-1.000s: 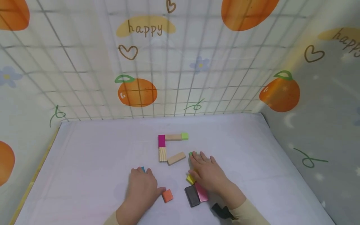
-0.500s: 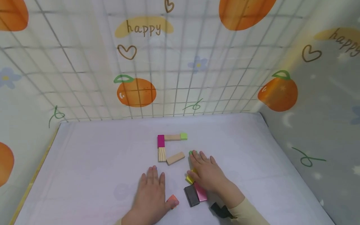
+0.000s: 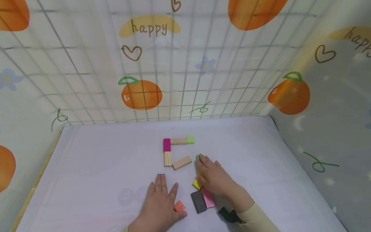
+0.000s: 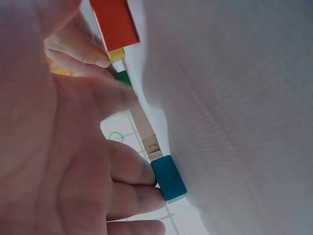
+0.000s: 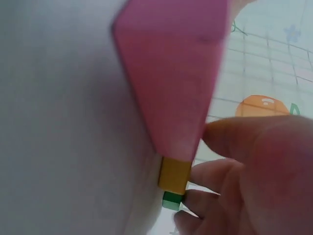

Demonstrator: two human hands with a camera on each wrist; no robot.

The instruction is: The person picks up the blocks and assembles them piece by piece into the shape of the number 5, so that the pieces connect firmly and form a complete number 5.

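My left hand (image 3: 159, 207) lies low over the white table with its fingers straight. Its middle fingertips touch a teal-blue block (image 4: 169, 179), mostly covered by them in the head view. An orange block (image 3: 179, 205) sits between its thumb and forefinger. My right hand (image 3: 218, 180) reaches forward with extended fingers along a row of blocks. Those fingertips are at a small green block (image 3: 198, 157), and the thumb is by a yellow block (image 3: 196, 184). Nearest that wrist are a pink block (image 3: 208, 197) and a black block (image 3: 198, 201) side by side.
Farther back, a magenta block (image 3: 166, 145), a striped wooden block (image 3: 167, 159), a plain wooden block (image 3: 178, 141) and a lime block (image 3: 190, 140) form a corner. Another wooden block (image 3: 182, 163) lies slanted. A printed curtain (image 3: 185, 64) stands behind the table.
My left hand has moved right and its fingers have straightened. The blue block has shifted right with its fingertips, and the orange block has slid a little right and nearer. The right hand has barely moved.
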